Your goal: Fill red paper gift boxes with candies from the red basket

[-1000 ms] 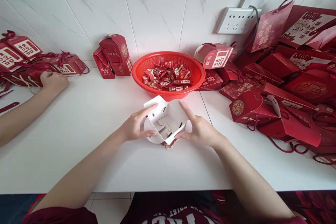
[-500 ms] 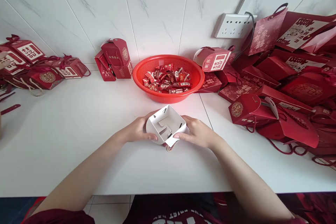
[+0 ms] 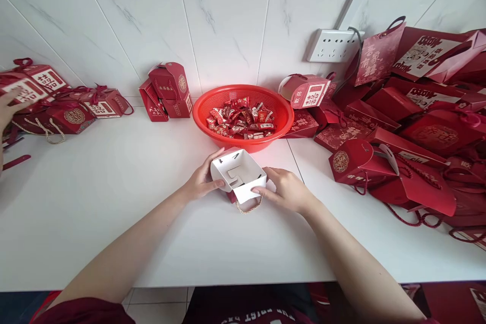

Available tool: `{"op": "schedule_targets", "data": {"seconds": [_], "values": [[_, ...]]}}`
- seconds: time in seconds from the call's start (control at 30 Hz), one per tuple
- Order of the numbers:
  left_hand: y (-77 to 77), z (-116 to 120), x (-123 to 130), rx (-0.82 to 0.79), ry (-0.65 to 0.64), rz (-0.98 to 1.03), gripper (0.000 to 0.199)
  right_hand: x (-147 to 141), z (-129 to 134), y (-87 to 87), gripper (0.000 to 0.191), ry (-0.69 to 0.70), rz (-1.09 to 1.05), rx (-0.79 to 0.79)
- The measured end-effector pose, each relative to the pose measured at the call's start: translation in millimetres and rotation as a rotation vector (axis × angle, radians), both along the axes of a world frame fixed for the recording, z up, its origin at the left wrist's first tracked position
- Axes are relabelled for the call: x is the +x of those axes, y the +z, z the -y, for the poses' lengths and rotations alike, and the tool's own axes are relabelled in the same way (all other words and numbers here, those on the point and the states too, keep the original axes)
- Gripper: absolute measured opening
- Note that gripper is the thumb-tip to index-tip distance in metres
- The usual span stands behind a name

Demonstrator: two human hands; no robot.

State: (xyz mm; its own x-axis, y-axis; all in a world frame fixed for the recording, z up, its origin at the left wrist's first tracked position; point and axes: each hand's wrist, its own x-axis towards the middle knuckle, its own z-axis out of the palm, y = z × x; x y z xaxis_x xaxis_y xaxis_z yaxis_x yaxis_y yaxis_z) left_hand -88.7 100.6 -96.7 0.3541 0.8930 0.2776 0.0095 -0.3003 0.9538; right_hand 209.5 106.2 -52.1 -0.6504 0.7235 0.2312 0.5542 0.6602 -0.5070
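A small box (image 3: 245, 169), white inside and red outside, stands with its top flaps spread and a twisted cord handle hanging on its near side. My left hand (image 3: 203, 179) grips its left side, thumb on the left flap. On the right side my right hand (image 3: 283, 187) holds the box, its thumb on the near flap. Just beyond the box sits a red plastic basket (image 3: 205, 124) holding several wrapped candies (image 3: 243, 119).
Finished-looking red boxes (image 3: 170, 89) stand by the wall left of the basket. More boxes (image 3: 72, 114) and another person's hand (image 3: 9, 106) are at the far left. Many red boxes (image 3: 425, 131) are heaped right, below a power strip (image 3: 334, 45).
The box has tilted slightly and its cord handle shows more on the near side. My hands keep hold of it. The other person's hand has come further into view at left.
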Motion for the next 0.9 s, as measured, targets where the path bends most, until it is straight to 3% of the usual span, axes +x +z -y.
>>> {"op": "schedule_targets", "data": {"seconds": [0.1,0.3,0.4,0.47,0.53,0.63,0.7,0.8,0.9], "values": [[5.4,2,0,-0.052,-0.065,0.035,0.087,-1,0,-2.0,0.04,0.009,0.002,0.064],[19.5,4,-2,-0.23,-0.093,0.069,0.058,-8,10,-3.7,0.039,0.263,-0.121,0.105],[18.8,3,-3,-0.26,-0.034,0.039,0.059,-8,11,10.7,0.045,0.275,-0.173,0.191],[16.9,2,-3,-0.249,0.017,0.049,0.062,-6,1,30.0,0.049,0.16,-0.17,0.258],[15.7,2,-2,-0.236,0.042,0.062,0.066,-5,-20,52.6,0.047,-0.011,-0.144,0.266],[17.1,4,-1,-0.213,0.029,0.051,0.063,-15,-72,78.9,0.028,-0.233,-0.025,0.207],[19.1,5,-2,-0.228,0.001,0.037,0.057,-31,-111,86.2,0.021,-0.228,0.227,0.092],[20.3,5,-6,-0.258,-0.012,0.012,0.055,-62,-164,84.2,0.011,-0.127,0.39,0.01],[17.2,3,-10,-0.274,-0.004,-0.025,0.055,-89,-201,76.1,0.021,-0.105,0.532,-0.048]]}}
